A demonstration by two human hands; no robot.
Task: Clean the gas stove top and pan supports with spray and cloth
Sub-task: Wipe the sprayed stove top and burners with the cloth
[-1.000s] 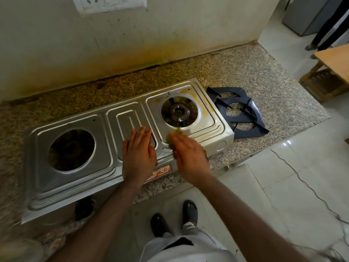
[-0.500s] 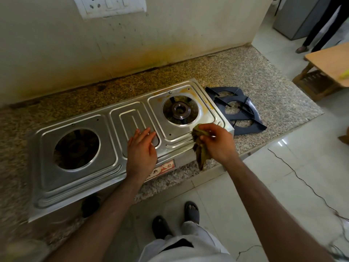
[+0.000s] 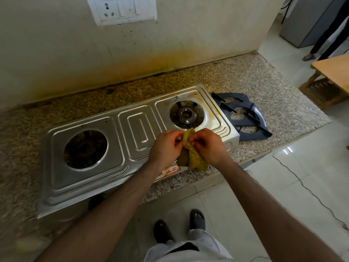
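Observation:
A steel two-burner gas stove (image 3: 90, 178) lies on the speckled granite counter (image 3: 264, 87), its pan supports taken off. Yellow stains ring the right burner (image 3: 187, 115). Both my hands hold a crumpled yellow-green cloth (image 3: 194, 157) above the stove's front edge, just in front of the right burner. My left hand (image 3: 165, 147) pinches its left side and my right hand (image 3: 206, 146) pinches its top right. Two dark pan supports (image 3: 251, 118) lie stacked on the counter right of the stove. No spray bottle is in view.
A stained wall with a switch plate (image 3: 122, 9) stands behind the counter. On the right are a wooden table (image 3: 336, 69), a grey appliance (image 3: 306, 21) and another person's legs (image 3: 324, 38). A thin cable (image 3: 306, 188) runs over the tiled floor.
My left hand has lifted off the stove's middle panel and joined my right hand on the cloth. The cloth has come up off the stove surface and hangs between both hands.

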